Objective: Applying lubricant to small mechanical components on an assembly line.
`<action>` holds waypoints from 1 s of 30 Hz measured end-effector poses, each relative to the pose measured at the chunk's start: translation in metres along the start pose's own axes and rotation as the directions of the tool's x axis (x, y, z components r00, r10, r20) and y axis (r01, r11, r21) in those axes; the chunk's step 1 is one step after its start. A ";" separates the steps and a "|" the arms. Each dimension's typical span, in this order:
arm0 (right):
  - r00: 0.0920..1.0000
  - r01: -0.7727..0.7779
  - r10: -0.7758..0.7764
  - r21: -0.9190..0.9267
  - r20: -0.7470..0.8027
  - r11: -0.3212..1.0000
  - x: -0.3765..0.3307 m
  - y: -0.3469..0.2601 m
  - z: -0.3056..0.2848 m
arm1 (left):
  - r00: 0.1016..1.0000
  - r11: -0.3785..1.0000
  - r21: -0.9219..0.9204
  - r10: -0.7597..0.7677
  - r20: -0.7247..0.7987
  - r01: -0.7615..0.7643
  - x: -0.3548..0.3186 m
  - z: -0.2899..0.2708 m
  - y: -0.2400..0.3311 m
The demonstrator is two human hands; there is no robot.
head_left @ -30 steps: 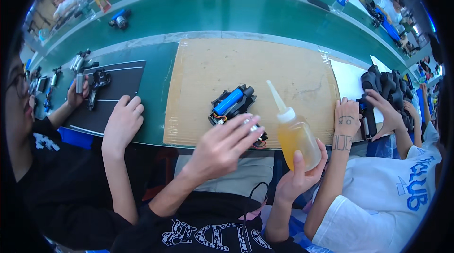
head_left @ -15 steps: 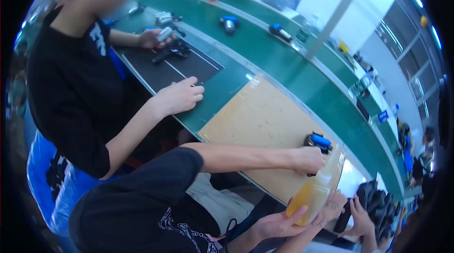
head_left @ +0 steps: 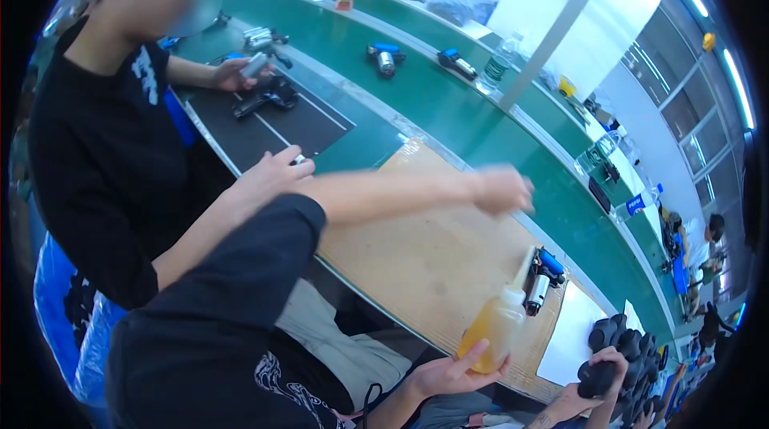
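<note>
My right hand (head_left: 456,371) is closed around a translucent squeeze bottle (head_left: 490,331) of yellow liquid, tilted, with its long thin nozzle pointing up. Beyond the bottle, at the board's right end, lies a small assembly (head_left: 543,281) with a blue cylinder and a silver cylinder. The nozzle passes just left of it in view; I cannot tell if they touch. My left arm stretches across the tan board (head_left: 400,245), and my left hand (head_left: 501,191) hangs over its far edge, smeared by motion, with its fingers unclear.
A co-worker at left handles a silver cylinder (head_left: 255,64) beside a black device (head_left: 268,96) on a dark mat. Another person's hands at lower right grip a black rounded part (head_left: 597,377) near a pile of similar parts (head_left: 633,349). Two blue-and-silver assemblies (head_left: 386,59) lie on the green bench.
My left hand has moved up and away from the assembly, uncovering it. The bottle has shifted slightly left and down in view. The tattooed hands at right now hold a black part.
</note>
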State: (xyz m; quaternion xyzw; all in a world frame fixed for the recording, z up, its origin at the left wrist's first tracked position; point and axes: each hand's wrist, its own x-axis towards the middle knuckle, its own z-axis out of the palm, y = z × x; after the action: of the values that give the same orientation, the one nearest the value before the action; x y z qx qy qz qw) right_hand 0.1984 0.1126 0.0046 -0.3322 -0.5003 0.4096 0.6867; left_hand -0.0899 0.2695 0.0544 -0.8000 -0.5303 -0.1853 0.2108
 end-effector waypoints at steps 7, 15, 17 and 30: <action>0.996 -0.077 0.081 -0.148 0.022 0.986 0.004 0.009 0.028 | 0.758 0.712 0.558 -0.618 0.210 0.426 -0.178 -0.091 -0.203; 1.000 -0.020 0.020 -0.300 -0.003 0.954 0.001 0.019 0.022 | 0.812 0.664 0.648 -0.571 0.116 0.374 -0.240 -0.062 -0.262; 1.000 -0.008 0.002 -0.280 -0.021 0.960 0.000 0.021 0.023 | 0.840 0.700 0.613 -0.532 0.105 0.366 -0.226 -0.045 -0.272; 0.995 -0.016 -0.007 -0.240 -0.096 0.971 -0.001 0.021 0.026 | 0.932 0.943 0.315 -0.012 0.363 -0.111 -0.128 -0.103 -0.130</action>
State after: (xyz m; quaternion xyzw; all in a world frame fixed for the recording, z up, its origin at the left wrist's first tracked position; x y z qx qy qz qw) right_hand 0.1683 0.1223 -0.0065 -0.4334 -0.5119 0.3314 0.6636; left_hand -0.2653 0.1614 0.0931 -0.7869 -0.5627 0.0611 0.2457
